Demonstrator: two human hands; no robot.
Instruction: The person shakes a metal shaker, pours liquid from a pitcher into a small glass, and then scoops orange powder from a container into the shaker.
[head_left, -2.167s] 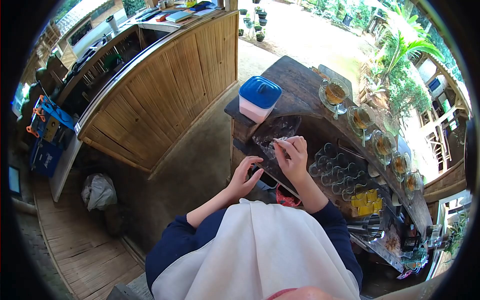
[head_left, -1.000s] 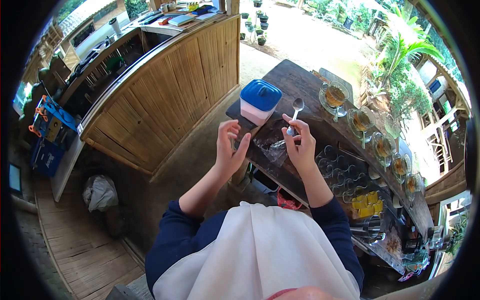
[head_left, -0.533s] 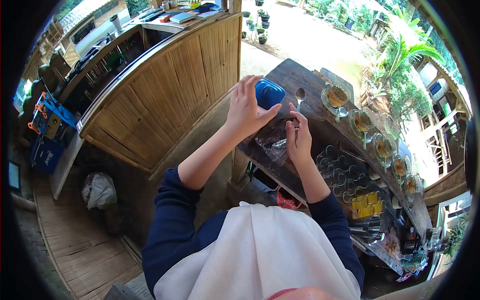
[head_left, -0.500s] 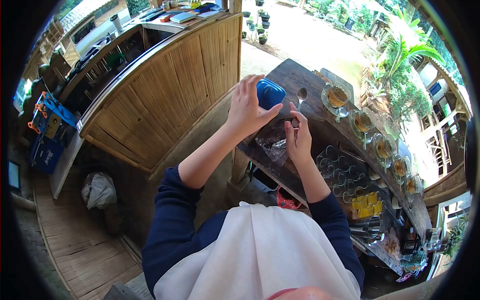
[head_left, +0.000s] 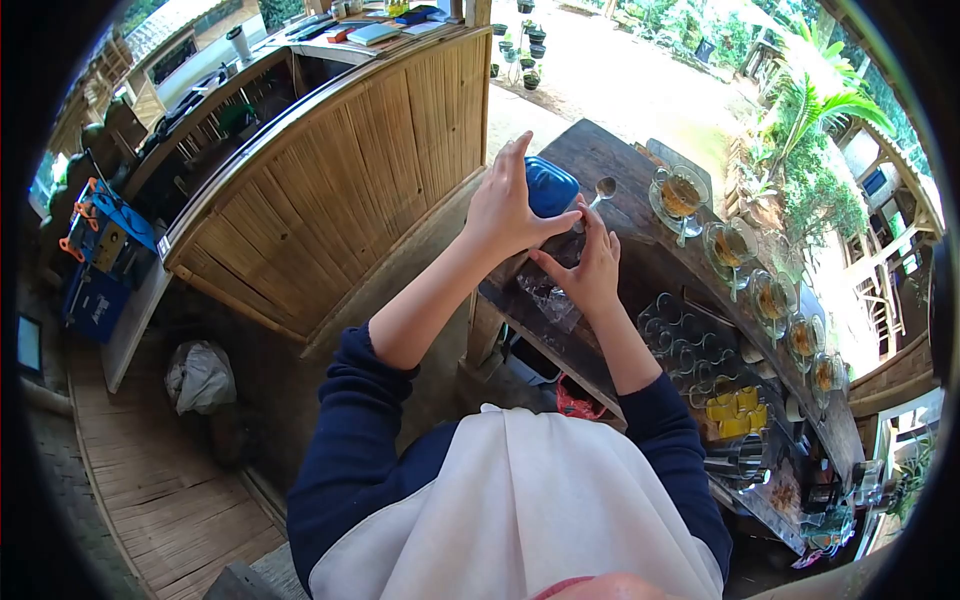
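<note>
A blue-lidded container [head_left: 550, 186] sits on the dark wooden counter [head_left: 590, 150]. My left hand [head_left: 505, 210] is at its left side, fingers spread, with the thumb along its near edge. My right hand [head_left: 590, 262] is just below its near right corner, thumb and fingers apart, with nothing visible between them. Whether either hand touches the container is hard to tell. A metal spoon [head_left: 605, 188] lies right of the container. Clear crumpled plastic [head_left: 550, 300] lies on the shelf below my hands.
Several glass cups on saucers, one of them a cup [head_left: 681, 193], line the counter's right side. Upturned glasses [head_left: 680, 335] and yellow items [head_left: 737, 411] stand on the lower shelf. A bamboo-fronted counter [head_left: 370, 180] is at left, and a whitish bag [head_left: 200, 377] at lower left.
My right hand has turned; its fingers have moved up toward the container's corner and its thumb has swung out to the left. My left hand's fingers point more upward. The view has shifted slightly.
</note>
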